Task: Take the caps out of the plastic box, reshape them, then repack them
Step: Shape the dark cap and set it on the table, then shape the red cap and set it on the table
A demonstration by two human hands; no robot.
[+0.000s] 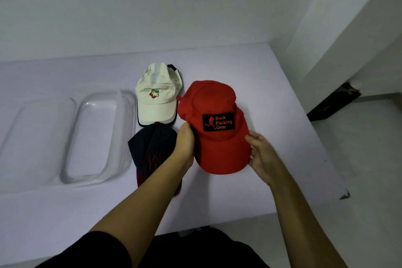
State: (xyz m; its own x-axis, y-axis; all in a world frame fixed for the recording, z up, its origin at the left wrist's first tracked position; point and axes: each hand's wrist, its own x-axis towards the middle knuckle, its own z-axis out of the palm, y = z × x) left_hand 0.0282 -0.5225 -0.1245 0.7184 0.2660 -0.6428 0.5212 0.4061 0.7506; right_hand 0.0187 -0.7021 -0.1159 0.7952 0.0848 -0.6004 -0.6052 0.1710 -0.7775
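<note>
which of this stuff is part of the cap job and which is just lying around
Job: red cap, held by left hand and right hand; cream cap; dark cap; clear plastic box; its likely lid.
Lying about: black object at far right; small dark scrap below it.

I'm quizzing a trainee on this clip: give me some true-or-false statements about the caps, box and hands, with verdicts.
1. The left hand and right hand both hold the red cap. True.
2. The cream cap lies inside the plastic box. False: it lies on the table beside the box.
3. The plastic box holds no caps. True.
4. The dark cap sits on the red cap. False: it lies on the table, partly under the left forearm.
</note>
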